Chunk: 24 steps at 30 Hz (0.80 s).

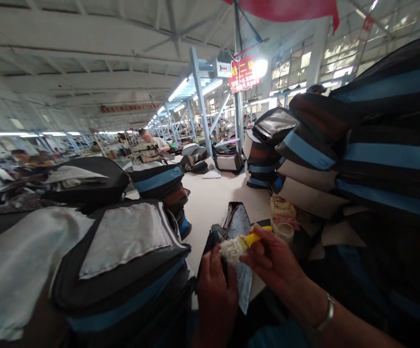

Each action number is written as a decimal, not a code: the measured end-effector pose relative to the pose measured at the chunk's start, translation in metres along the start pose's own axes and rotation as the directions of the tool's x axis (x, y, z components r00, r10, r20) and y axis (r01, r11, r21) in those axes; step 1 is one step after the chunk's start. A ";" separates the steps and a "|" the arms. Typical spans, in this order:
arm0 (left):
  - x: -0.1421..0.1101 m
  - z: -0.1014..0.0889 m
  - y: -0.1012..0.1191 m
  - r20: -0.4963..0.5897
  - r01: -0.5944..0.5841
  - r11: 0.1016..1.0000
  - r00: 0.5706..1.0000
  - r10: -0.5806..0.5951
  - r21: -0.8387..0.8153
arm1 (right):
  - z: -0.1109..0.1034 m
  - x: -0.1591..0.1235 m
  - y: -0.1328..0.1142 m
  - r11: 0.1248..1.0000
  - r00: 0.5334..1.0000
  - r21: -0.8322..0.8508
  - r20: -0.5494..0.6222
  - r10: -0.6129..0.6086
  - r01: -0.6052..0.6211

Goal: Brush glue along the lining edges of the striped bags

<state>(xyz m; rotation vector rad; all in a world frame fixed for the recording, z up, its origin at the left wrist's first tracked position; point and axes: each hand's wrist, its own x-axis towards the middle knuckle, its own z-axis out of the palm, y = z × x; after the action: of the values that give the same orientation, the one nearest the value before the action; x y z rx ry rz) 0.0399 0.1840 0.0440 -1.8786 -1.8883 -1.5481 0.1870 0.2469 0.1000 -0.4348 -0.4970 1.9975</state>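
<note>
Yellow plastic shows where the right hand (271, 258) pinches the handle of a small brush (239, 244), its pale bristles resting against a dark bag piece (236, 227) low in the middle. The left hand (215, 285) is closed around that piece's lower edge, gripping it as far as I can tell. Stacked striped bags (358, 154) rise close on the right.

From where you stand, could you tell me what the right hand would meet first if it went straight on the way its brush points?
The right hand points its yellow-handled brush leftward; the bristles seem already against the bag piece beside the left hand.
</note>
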 end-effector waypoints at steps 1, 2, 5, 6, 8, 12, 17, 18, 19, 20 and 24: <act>0.006 0.000 0.001 0.010 0.022 0.997 1.000 -0.021 -0.073 | 0.001 0.001 -0.010 0.998 0.999 -0.054 0.004 -0.036 0.036; 0.013 -0.001 0.003 0.028 0.037 0.991 0.999 -0.034 -0.126 | 0.003 0.001 -0.023 0.989 0.995 -0.110 0.011 -0.096 0.097; 0.037 -0.010 0.014 0.081 0.077 0.977 0.995 -0.062 -0.199 | 0.018 0.000 -0.068 0.881 0.919 -0.276 0.032 -0.392 0.385; 0.044 -0.014 0.018 0.101 0.111 0.965 0.991 -0.089 -0.236 | 0.024 -0.001 -0.081 0.818 0.874 -0.335 0.043 -0.483 0.468; 0.055 -0.021 0.027 0.155 0.222 0.914 0.972 -0.179 -0.340 | 0.038 -0.002 -0.097 0.692 0.806 -0.453 0.112 -0.582 0.562; 0.066 -0.030 0.041 0.298 0.437 0.742 0.898 -0.324 -0.508 | 0.057 0.003 -0.098 0.397 0.692 -0.588 0.450 -0.564 0.705; 0.066 -0.036 0.047 0.373 0.529 0.624 0.848 -0.375 -0.575 | 0.062 0.019 -0.093 -0.216 0.444 -0.520 0.837 -0.319 0.826; 0.067 -0.037 0.047 0.390 0.546 0.607 0.838 -0.382 -0.577 | 0.062 0.020 -0.094 -0.280 0.418 -0.507 0.850 -0.321 0.815; 0.067 -0.038 0.047 0.401 0.558 0.591 0.830 -0.388 -0.583 | 0.062 0.020 -0.096 -0.304 0.397 -0.502 0.850 -0.347 0.809; 0.067 -0.038 0.046 0.412 0.569 0.572 0.822 -0.392 -0.591 | 0.061 0.019 -0.096 -0.297 0.379 -0.498 0.845 -0.377 0.815; 0.066 -0.038 0.042 0.446 0.595 0.504 0.803 -0.395 -0.626 | 0.057 0.013 -0.095 -0.310 0.305 -0.386 0.911 -0.277 0.869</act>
<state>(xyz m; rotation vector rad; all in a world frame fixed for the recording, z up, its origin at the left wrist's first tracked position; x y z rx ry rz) 0.0335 0.1964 0.1298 -1.9029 -2.2669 -2.7740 0.2233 0.2898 0.1963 -0.2020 -1.9577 0.2220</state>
